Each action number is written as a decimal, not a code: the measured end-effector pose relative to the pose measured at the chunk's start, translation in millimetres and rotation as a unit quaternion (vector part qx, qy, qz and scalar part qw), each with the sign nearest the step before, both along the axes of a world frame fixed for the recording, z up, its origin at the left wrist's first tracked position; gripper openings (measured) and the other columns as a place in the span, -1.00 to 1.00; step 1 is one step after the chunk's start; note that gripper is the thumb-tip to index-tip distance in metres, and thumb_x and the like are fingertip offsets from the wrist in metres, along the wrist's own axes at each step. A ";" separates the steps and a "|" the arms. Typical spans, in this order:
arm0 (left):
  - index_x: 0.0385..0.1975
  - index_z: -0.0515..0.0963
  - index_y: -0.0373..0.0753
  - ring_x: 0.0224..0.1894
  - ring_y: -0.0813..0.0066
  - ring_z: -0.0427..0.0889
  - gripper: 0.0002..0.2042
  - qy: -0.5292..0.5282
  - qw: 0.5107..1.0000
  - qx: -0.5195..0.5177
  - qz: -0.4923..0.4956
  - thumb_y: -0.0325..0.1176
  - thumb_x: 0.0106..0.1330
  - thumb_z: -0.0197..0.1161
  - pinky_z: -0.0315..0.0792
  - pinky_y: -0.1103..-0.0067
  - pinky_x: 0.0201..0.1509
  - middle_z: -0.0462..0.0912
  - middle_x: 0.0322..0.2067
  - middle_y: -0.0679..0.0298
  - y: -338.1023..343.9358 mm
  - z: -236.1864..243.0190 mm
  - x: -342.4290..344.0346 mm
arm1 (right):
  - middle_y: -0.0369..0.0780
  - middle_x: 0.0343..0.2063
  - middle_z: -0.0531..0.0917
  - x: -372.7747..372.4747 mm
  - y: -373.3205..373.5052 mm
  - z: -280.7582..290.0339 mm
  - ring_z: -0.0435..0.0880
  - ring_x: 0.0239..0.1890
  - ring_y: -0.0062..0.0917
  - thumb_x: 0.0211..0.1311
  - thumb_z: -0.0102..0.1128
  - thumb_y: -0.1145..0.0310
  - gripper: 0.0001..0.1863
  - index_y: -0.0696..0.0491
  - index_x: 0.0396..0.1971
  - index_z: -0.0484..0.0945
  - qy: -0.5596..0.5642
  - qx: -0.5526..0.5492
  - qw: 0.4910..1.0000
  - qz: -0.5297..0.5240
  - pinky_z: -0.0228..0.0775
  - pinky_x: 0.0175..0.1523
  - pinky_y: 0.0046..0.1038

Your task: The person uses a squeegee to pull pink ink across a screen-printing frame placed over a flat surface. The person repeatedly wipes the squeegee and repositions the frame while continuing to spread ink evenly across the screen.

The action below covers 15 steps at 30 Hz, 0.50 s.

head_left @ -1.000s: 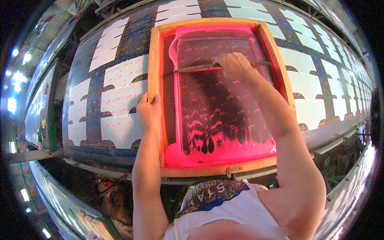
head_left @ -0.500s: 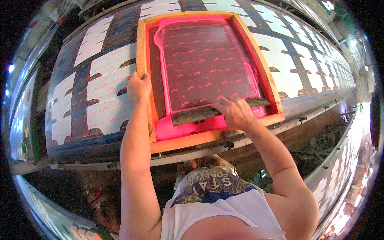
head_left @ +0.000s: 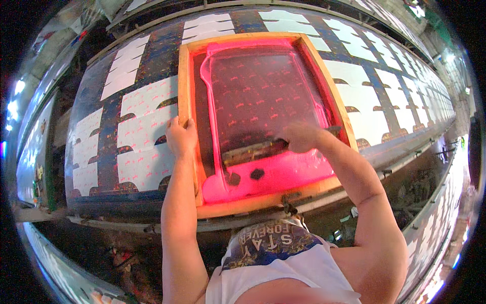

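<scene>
A wooden printing screen frame lies on the long table in front of me, its dark mesh carrying rows of small pink marks. My left hand is closed around the frame's left rail. Inside the frame my right hand, blurred by motion, grips a squeegee. The squeegee spans most of the mesh's width and looks tilted; part of its right side is hidden behind the hand. Thick bright pink ink pools between it and the near rail, with two dark spots in it. Ink also lines the mesh's left, right and far edges.
White cut panels lie in rows on the dark table. Those left of the frame bear small pink prints. A metal rail runs along the table's near edge, and another panel-covered table stands at the lower right.
The squeegee has shifted away from the near rail and tilted, exposing a broad pool of pink ink. My left hand stays on the frame. The whole view has shifted slightly.
</scene>
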<state>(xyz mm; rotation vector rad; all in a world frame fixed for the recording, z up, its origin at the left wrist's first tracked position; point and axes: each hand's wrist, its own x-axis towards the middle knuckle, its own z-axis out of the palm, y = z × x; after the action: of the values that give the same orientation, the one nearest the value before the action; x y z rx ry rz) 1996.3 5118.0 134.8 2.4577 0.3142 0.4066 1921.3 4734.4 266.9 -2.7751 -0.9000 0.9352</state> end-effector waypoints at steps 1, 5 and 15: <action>0.15 0.72 -0.45 0.23 -0.24 0.72 -0.48 0.007 1.000 0.000 0.005 -0.09 0.42 0.49 0.62 0.07 0.34 0.77 0.11 -0.21 -0.4 0.8 -1.1 | 0.01 -0.03 0.86 26.6 -3.5 -1.8 0.82 0.12 0.09 0.15 0.28 0.37 -0.55 -0.04 0.09 0.78 -0.013 -0.012 1.000 -0.004 0.70 0.21 0.13; 0.17 0.74 -0.35 0.15 -0.21 0.74 -0.53 0.004 1.000 -0.002 0.008 -0.12 0.42 0.51 0.62 0.04 0.25 0.77 0.03 -0.15 -1.8 3.6 -4.5 | -0.03 0.05 0.85 140.9 -13.8 -21.6 0.83 0.15 0.02 0.23 0.25 0.33 -0.55 -0.06 0.13 0.78 -0.143 0.000 0.989 -0.032 0.72 0.26 0.10; 0.14 0.76 -0.39 0.00 -0.07 0.78 -0.55 0.008 0.998 -0.048 0.037 -0.25 0.36 0.61 0.66 0.16 0.09 0.76 -0.05 -0.07 -5.4 2.9 -7.3 | -0.03 0.01 0.87 347.3 -21.6 -65.5 0.84 0.15 -0.03 0.32 0.27 0.43 -0.48 -0.20 0.26 0.78 -0.324 0.026 0.938 -0.119 0.69 0.29 0.06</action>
<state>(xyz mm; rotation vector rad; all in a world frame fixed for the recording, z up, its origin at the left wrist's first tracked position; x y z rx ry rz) 1989.0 5112.6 137.7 2.3613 0.4235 0.3952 2268.7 4712.8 201.4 -3.0817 -0.5899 -0.0620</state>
